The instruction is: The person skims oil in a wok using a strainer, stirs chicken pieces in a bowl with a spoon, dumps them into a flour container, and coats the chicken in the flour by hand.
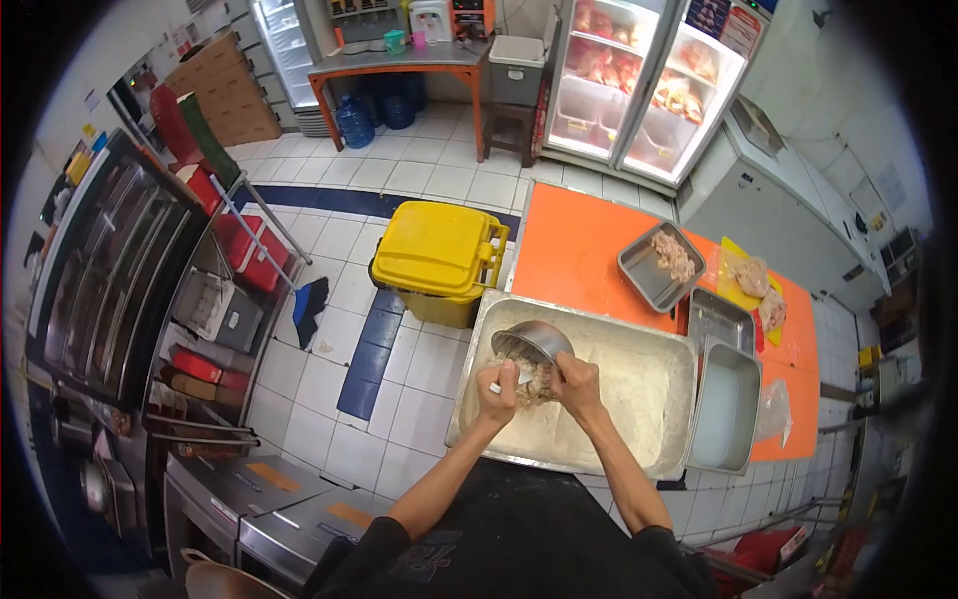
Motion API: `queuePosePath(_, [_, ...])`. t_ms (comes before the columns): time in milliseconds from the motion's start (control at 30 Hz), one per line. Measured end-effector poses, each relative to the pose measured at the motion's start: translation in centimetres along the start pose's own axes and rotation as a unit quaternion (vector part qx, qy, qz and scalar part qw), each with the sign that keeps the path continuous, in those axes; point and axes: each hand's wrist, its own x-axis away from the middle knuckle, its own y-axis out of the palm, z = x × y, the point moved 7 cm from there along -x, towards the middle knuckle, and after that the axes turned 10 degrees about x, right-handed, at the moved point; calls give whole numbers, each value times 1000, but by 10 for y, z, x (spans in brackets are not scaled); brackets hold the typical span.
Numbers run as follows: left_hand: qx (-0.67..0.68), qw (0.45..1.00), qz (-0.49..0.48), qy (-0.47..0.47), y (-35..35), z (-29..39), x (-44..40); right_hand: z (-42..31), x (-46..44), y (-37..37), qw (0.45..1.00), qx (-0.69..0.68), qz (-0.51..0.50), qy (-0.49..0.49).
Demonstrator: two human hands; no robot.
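Note:
My right hand (576, 385) grips the rim of a round metal bowl (540, 336), which is tipped on its side over the large metal tray (679, 344). The tray has pale flour (624, 394) spread across it. At the bowl's mouth lie pale, wet-looking pieces of food (531, 377), perhaps battered meat. My left hand (496, 391) is closed beside them around a small white utensil (511, 382); its working end is hidden, so I cannot tell its kind.
On the orange table (569, 240), a square pan (635, 268) holds raw meat pieces. Raw chicken (750, 275) lies on a yellow board (736, 294). A container of cloudy liquid (726, 409) adjoins the tray's right side. A yellow lidded bin (434, 250) stands beyond the tray, to the left.

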Motion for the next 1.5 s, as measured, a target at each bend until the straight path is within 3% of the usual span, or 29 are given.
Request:
queuePosePath(100, [35,999,22,-3,-8,-15,7,7,10,8,1000,17,0,-16])
queuePosePath(300, [-103,994,23,27,-28,8,15,7,16,-4,1000,25,16,7])
queuePosePath(500, [16,999,39,29,-19,48,18,6,15,-15,999,18,32,3])
queuePosePath(600, [8,990,39,133,3,85,9,-2,6,-28,998,9,66,20])
queuePosePath(733, [160,979,58,113,26,43,-6,-6,-7,-35,990,-64,85,89])
queuePosePath(800, [245,965,90,33,26,17,-3,-4,-6,-40,989,-56,94,99])
queuePosePath(1000, [196,979,48,12,0,33,16,15,3,-36,988,-35,86,120])
queuePosePath(1067, [190,980,52,4,7,43,12,29,7,-33,978,-67,68,183])
queuePosePath(1133, [197,977,44,71,16,65,3,32,2,-34,973,-89,62,204])
queuePosePath(1233, [188,976,51,94,31,72,-16,25,1,-38,962,-128,51,237])
queuePosePath(1367, [166,984,59,37,41,51,-32,-5,-8,-52,984,-91,50,143])
queuePosePath(1433, [195,979,55,5,32,43,-18,-19,-14,-60,997,-18,66,37])
queuePosePath(1500, [178,984,19,-14,21,35,-3,-13,-13,-59,997,8,69,23])
